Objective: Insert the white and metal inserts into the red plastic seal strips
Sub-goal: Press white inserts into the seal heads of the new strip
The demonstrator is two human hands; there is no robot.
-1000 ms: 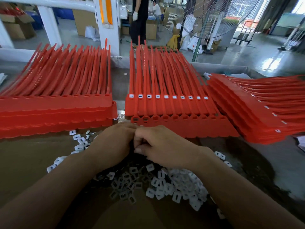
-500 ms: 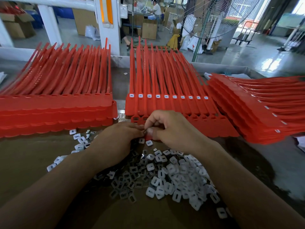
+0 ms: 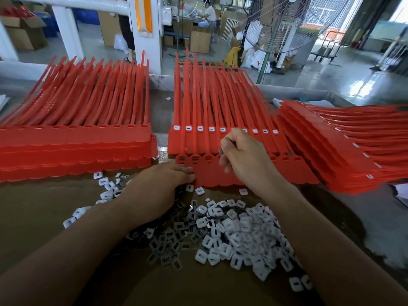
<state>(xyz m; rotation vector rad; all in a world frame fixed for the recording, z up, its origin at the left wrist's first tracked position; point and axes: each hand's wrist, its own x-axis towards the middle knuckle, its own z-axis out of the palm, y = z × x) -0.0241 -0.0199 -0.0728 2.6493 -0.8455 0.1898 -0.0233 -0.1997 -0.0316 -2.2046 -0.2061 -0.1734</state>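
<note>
The middle strips (image 3: 220,151), at 12 o'clock, carry a back row of white inserts (image 3: 221,129). The front row has two sockets filled at its left end — the rest look empty. The right hand (image 3: 242,157) pinches a small insert above that row; the left hand (image 3: 163,186) presses flat on the strip edge, holding nothing visible. Loose inserts (image 3: 231,235) lie on the worktop (image 3: 39,208) at 6 o'clock — much remains.
</note>
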